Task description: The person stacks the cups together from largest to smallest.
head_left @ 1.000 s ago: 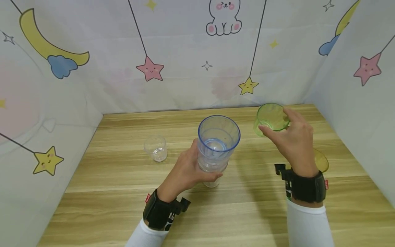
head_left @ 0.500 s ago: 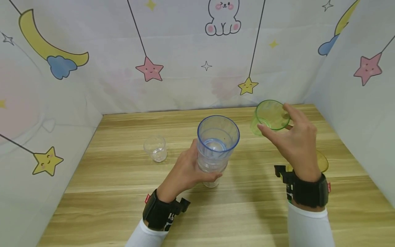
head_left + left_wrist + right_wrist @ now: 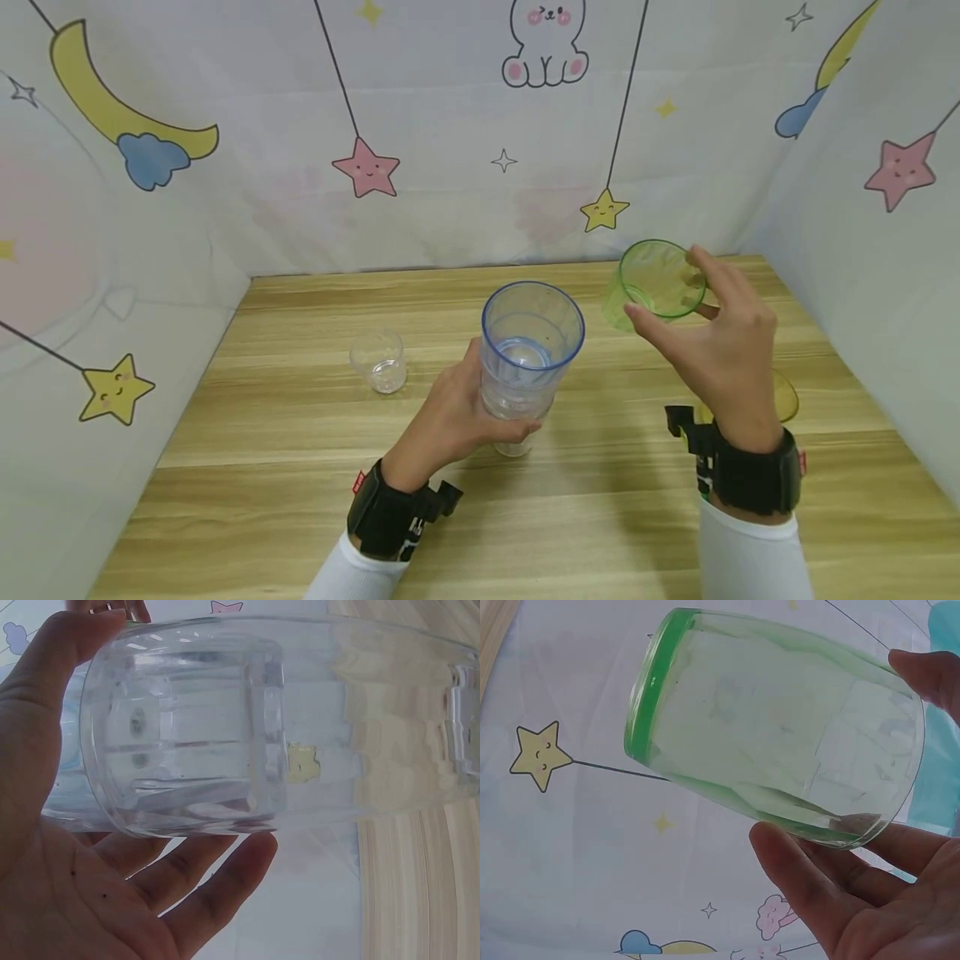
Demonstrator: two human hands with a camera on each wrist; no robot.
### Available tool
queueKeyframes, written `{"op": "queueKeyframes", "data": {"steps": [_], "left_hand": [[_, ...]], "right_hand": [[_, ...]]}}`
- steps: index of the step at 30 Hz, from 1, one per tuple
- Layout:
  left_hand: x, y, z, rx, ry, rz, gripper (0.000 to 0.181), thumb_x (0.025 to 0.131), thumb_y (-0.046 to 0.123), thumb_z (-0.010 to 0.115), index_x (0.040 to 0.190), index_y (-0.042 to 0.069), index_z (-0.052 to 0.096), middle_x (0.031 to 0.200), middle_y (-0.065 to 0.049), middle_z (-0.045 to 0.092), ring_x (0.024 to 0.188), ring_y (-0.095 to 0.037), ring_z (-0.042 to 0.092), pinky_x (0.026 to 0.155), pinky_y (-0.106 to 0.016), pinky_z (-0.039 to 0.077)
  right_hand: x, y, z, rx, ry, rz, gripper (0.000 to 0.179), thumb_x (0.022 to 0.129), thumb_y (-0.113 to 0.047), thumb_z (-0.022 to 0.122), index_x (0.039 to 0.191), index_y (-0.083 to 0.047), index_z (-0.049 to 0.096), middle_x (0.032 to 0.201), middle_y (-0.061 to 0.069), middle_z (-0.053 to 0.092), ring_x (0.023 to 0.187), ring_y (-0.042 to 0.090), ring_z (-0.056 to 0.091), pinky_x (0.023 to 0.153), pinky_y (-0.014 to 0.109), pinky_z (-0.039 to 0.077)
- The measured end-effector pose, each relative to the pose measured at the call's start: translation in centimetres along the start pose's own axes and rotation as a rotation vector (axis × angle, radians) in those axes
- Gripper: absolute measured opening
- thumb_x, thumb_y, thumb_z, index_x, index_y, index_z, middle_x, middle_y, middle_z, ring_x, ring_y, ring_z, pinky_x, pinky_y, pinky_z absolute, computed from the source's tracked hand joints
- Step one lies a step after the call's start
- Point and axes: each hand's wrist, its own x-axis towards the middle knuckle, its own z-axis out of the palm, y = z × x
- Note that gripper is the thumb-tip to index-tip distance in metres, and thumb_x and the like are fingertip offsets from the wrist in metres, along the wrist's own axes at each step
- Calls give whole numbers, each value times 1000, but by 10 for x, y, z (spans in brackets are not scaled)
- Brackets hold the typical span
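My left hand [image 3: 457, 417] grips a stack of cups at the middle: a blue-rimmed cup [image 3: 531, 300] sits inside a clear cup [image 3: 322, 727]. Seen from the head, the stack is upright, its base close over or on the wooden table. To the right, my right hand [image 3: 723, 350] holds a see-through green cup [image 3: 652, 279] by the rim, thumb on the near side and fingers on the far side. The green cup is raised and tilted, its bottom toward the left. In the right wrist view, its thick green base [image 3: 656, 686] points away from the palm.
A small clear cup [image 3: 386, 375] stands on the wooden table [image 3: 300, 500], left of the stack. A yellow see-through item [image 3: 786, 398] lies partly hidden behind my right wrist. Patterned fabric walls [image 3: 450, 225] close off the back and sides.
My right hand has risen slightly with the green cup, whose bottom has swung farther left. The left hand and its stack have stayed put.
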Motion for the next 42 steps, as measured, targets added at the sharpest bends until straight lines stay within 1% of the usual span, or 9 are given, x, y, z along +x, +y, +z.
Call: {"op": "queueKeyframes", "data": {"steps": [6,13,19,24,26,29,33,38,42], "left_hand": [[0,1,0,14,-4,-1,98,64,30,96,144,25,39,125,4,63,111,-16,62,91,-42,51],[1,1,1,20,-8,-6,99,65,29,96,145,24,38,126,3,63,111,-17,62,92,-42,51],[0,1,0,7,-15,-15,100,65,31,96,146,26,38,126,4,63,112,-17,61,92,-43,50],[0,1,1,6,-15,-17,102,65,31,96,148,27,36,127,4,62,112,-16,61,93,-43,50],[0,1,0,4,-12,-18,103,65,31,96,148,28,36,127,5,62,112,-16,61,93,-42,50],[0,1,0,-5,-11,-20,102,65,31,96,148,29,35,127,6,62,112,-15,61,92,-41,51],[0,1,0,-7,-11,-19,102,65,31,96,147,29,35,126,6,62,111,-14,62,92,-41,51],[0,1,0,-1,-12,-13,103,65,31,96,147,29,35,126,6,62,111,-15,62,92,-41,51],[0,1,0,-5,-14,-9,102,65,30,97,147,29,36,126,6,62,111,-14,61,92,-41,51]], "right_hand": [[-2,-6,0,44,21,-17,82,68,-19,94,140,-4,59,132,5,63,109,20,60,77,7,46],[-4,-12,1,97,61,-41,83,65,-12,94,140,-6,60,132,0,64,109,14,60,79,9,49],[-5,-17,0,165,93,-37,83,63,-3,94,139,-7,60,131,4,64,109,14,61,81,13,51],[-6,-23,0,260,96,-22,82,63,6,89,139,-4,60,130,11,63,109,18,61,83,17,52],[-6,-25,0,293,97,-14,81,64,8,88,138,-4,60,130,13,62,108,20,61,83,17,53],[-7,-28,0,317,101,-9,80,64,9,88,138,-4,60,130,13,62,108,21,62,83,18,53],[-7,-29,0,352,113,-23,79,64,10,87,138,-5,61,130,14,62,108,23,62,83,19,54],[-8,-30,0,467,135,-54,77,66,15,82,137,-4,61,131,17,61,109,29,62,84,23,55],[-10,-33,-1,619,167,-64,74,66,17,80,135,2,61,130,23,59,109,33,60,87,27,55]]}}
